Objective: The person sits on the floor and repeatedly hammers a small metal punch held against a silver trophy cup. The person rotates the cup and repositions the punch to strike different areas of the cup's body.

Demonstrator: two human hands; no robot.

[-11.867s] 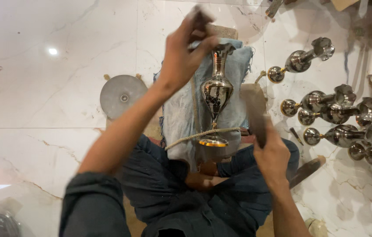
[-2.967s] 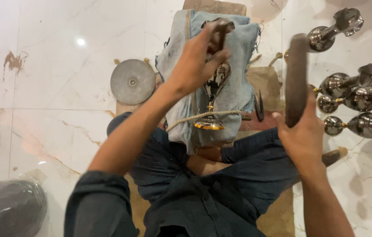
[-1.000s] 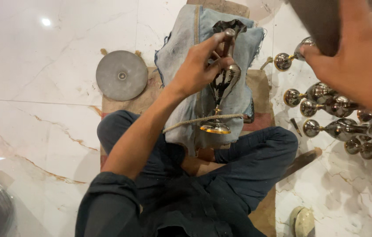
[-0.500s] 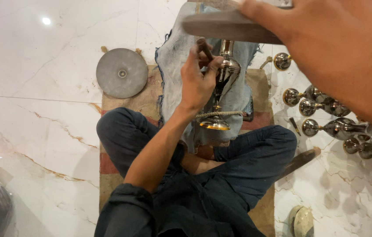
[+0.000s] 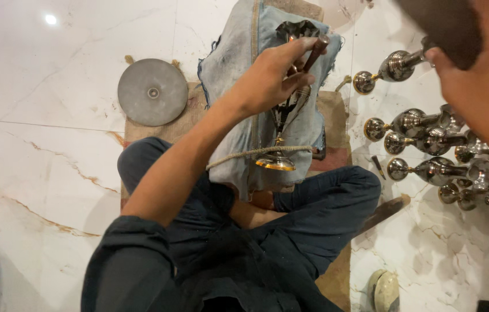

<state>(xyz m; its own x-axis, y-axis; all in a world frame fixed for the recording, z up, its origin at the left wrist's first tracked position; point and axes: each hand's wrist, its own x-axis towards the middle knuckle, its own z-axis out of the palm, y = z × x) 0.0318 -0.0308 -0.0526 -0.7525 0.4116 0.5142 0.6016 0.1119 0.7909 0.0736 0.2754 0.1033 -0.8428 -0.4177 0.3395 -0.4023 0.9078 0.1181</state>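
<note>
Nearest the camera, the right hand [image 5: 481, 86] is raised and blurred at the upper right; whether its fingers grip anything cannot be told. Farther out, the left hand [image 5: 270, 78] reaches forward over the lap, fingers [image 5: 299, 52] closed around a dark tool handle [image 5: 316, 49]. Just below those fingers lies the metal goblet [image 5: 279, 136] on a blue-grey cloth pad [image 5: 235, 69], its long axis running away from the body, gold-rimmed foot toward the person, tied by a cord [image 5: 244, 155]. Well right of the fingers, more polished goblets [image 5: 429, 144] lie on the floor.
</note>
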